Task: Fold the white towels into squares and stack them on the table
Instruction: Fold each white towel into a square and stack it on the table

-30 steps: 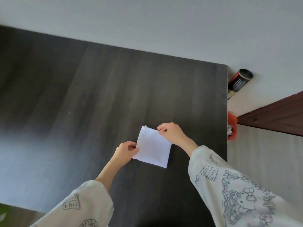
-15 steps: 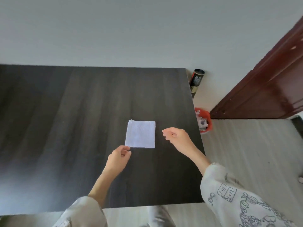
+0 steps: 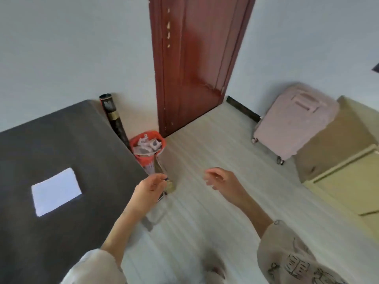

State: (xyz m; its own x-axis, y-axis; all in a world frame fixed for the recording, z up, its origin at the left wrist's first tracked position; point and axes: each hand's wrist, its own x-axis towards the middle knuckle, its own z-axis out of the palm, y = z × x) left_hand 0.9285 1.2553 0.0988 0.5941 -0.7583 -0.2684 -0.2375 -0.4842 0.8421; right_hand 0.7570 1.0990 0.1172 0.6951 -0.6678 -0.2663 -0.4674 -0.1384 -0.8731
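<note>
A white towel (image 3: 56,191), folded into a small square, lies flat on the dark table (image 3: 86,144) at the left. My left hand (image 3: 150,186) hovers past the table's right edge, fingers loosely curled, holding nothing. Out over the floor, my right hand (image 3: 222,180) hangs with relaxed fingers and is empty too. Neither hand touches the towel. No other towel is in view.
A red bin (image 3: 147,147) full of paper scraps stands by the table's far right corner, with a dark tube (image 3: 112,117) leaning behind it. A reddish-brown door (image 3: 196,58) is ahead. A pink suitcase (image 3: 291,124) and a beige cabinet (image 3: 348,177) stand at the right.
Both hands let go of the folded towel and drew away to the right, off the table. The view swung right, so the towel now sits at the left.
</note>
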